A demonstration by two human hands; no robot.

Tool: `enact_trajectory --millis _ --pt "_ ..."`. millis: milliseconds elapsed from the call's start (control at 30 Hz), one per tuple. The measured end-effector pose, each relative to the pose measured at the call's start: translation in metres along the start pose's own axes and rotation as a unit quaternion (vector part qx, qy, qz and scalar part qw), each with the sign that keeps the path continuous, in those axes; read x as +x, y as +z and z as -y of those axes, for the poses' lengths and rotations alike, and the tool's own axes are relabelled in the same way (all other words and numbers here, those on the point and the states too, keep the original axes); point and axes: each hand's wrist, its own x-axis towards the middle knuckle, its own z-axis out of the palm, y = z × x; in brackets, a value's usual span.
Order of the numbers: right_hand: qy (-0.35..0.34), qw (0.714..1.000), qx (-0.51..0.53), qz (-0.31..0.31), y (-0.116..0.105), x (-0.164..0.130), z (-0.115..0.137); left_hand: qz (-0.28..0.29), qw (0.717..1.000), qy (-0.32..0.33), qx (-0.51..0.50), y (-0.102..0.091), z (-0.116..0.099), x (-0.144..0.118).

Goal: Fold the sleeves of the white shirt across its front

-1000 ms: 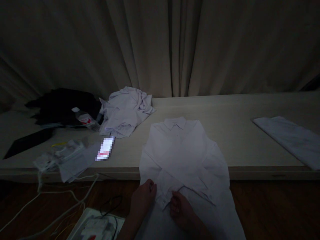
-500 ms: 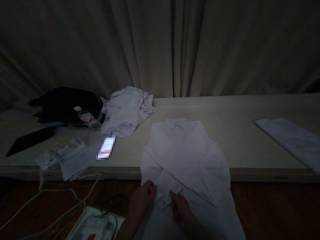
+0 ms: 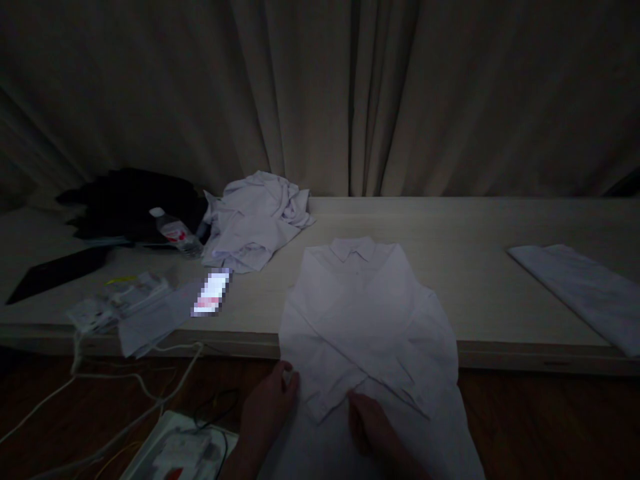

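Observation:
A white long-sleeved collared shirt [image 3: 357,300] lies front up, its collar end on the table and its lower part reaching over the front edge toward me. Both sleeves are folded across the body, with the cuffs near the middle. My left hand [image 3: 270,403] is at the shirt's left side, thumb and forefinger closed on its edge. On the cuff edge of the sleeve at the left, my right hand [image 3: 373,427] rests with curled fingers, the fingertips closed at the cloth. Dim light hides the finer finger contact.
Left on the table [image 3: 480,280] are a crumpled white garment [image 3: 257,223], dark folded clothes [image 3: 133,203], a plastic bottle [image 3: 175,230], a bright phone [image 3: 211,292] and clear plastic bags [image 3: 120,303]. A folded white cloth [image 3: 583,290] lies right. Below are white cables [image 3: 150,393] and a bin [image 3: 173,423].
My left hand has shifted left and slightly down along the shirt's edge. My right hand has moved a little right and down, and the cuff beside it lies flatter.

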Motion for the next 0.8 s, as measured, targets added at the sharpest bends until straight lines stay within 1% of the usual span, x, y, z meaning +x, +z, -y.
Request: enact_trajectory --millis 33,67,100,167,233,300,333,400,500,567,633,733,800 --pt "-0.030 0.999 -0.041 0.008 -0.011 -0.007 0.002 0.006 1.000 -0.010 -0.012 0.001 0.007 0.000" --pt "-0.068 0.994 -0.085 -0.001 -0.025 -0.015 0.005 0.010 0.999 -0.020 -0.029 0.003 0.016 -0.001" --pt "-0.104 0.986 -0.125 -0.030 -0.042 -0.023 0.011 0.014 0.998 -0.031 -0.048 0.005 0.025 -0.002" --pt "-0.161 0.960 -0.187 -0.129 -0.083 -0.035 0.026 0.028 0.994 -0.053 -0.090 0.012 0.044 -0.005" --pt "-0.201 0.924 -0.239 -0.220 -0.124 -0.040 0.042 0.057 0.989 -0.067 -0.119 0.020 0.057 -0.009" --pt "-0.214 0.894 -0.268 -0.288 -0.156 -0.038 0.053 0.086 0.985 -0.064 -0.135 0.029 0.062 -0.014" --pt "-0.215 0.884 -0.278 -0.310 -0.167 -0.034 0.057 0.091 0.985 -0.060 -0.136 0.034 0.062 -0.016" --pt "-0.210 0.875 -0.293 -0.325 -0.181 -0.026 0.058 0.080 0.987 -0.055 -0.128 0.041 0.059 -0.019" --pt "-0.213 0.876 -0.308 -0.305 -0.189 -0.016 0.051 0.033 0.990 -0.061 -0.120 0.045 0.058 -0.018" --pt "-0.220 0.881 -0.302 -0.291 -0.194 -0.014 0.046 0.010 0.989 -0.060 -0.136 0.043 0.063 -0.017" --pt "-0.224 0.889 -0.278 -0.287 -0.202 -0.016 0.044 0.008 0.986 -0.071 -0.152 0.040 0.071 -0.016" --pt "-0.213 0.903 -0.241 -0.286 -0.215 -0.022 0.038 0.021 0.982 -0.113 -0.151 0.036 0.082 -0.020" --pt "-0.190 0.897 -0.251 -0.312 -0.219 -0.031 0.028 0.028 0.979 -0.134 -0.148 0.036 0.085 -0.029"
